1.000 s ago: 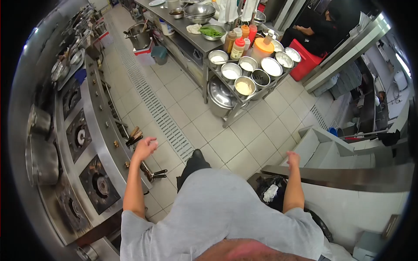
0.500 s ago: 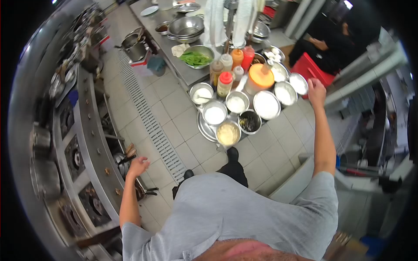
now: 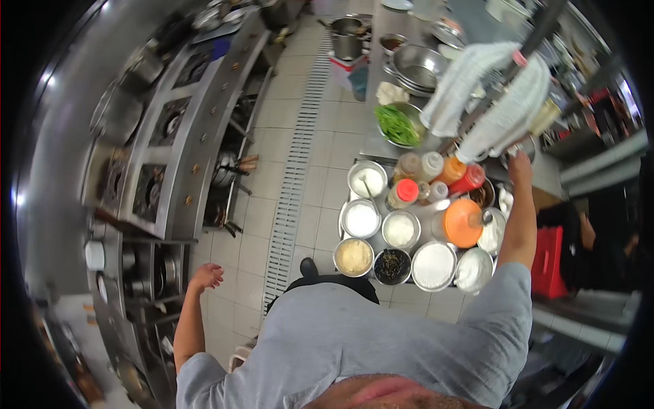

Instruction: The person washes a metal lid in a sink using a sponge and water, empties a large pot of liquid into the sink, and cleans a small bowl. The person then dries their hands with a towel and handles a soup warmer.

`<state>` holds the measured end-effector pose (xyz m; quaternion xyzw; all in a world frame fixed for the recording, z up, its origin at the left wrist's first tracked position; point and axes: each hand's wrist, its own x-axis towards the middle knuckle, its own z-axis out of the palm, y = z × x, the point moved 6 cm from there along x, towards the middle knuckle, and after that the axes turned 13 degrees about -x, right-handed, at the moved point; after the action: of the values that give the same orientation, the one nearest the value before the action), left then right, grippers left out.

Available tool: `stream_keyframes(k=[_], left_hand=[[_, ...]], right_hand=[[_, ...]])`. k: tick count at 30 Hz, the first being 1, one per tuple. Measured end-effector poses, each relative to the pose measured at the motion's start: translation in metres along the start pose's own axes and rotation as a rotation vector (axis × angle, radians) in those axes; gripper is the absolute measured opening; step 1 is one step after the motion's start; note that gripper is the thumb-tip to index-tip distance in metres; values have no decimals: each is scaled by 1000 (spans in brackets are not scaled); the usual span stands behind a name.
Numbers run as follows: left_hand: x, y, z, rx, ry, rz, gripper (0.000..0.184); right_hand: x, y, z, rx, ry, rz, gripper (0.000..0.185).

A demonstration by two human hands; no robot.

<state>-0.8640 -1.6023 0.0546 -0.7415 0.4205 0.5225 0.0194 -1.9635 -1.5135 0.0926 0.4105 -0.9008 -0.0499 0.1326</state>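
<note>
My left hand (image 3: 206,277) hangs over the tiled floor beside the stove line, fingers apart and holding nothing. Stretched forward past the seasoning pans, my right hand (image 3: 519,162) is beside a metal bowl (image 3: 527,148) and the hanging white towels (image 3: 465,85); its fingers are too small and partly hidden to make out a grip. Near that arm are an orange-lidded container (image 3: 462,223), a pan of white powder (image 3: 434,266), a pan with dark contents (image 3: 392,266), a pan of yellowish granules (image 3: 353,257) and a red squeeze bottle (image 3: 469,178).
Stoves (image 3: 170,123) with large pots run along the left. A steel counter (image 3: 371,136) bears stacked bowls and a bowl of green leaves (image 3: 397,125). A person in dark clothes (image 3: 603,228) sits at the right by a red box (image 3: 549,262). A floor drain (image 3: 293,177) runs ahead.
The view has turned right and come up to the seasoning pans. My right hand has gone from beside the body to forward over the far side of the pans. My left hand remains low and open.
</note>
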Motion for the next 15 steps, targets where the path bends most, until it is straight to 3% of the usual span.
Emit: stream_keyframes(k=[5,10,15], left_hand=[[-18,-36,11,-47,42,-73,45],[-34,-35,16,-22,65,-86,47],[-55,-23,19,-32,99,-3,42]], right_hand=[[24,7,46,3,-146,30,35],[12,-13,21,-34,-149,15,27],[3,-46,-19,45,37,-15,21]])
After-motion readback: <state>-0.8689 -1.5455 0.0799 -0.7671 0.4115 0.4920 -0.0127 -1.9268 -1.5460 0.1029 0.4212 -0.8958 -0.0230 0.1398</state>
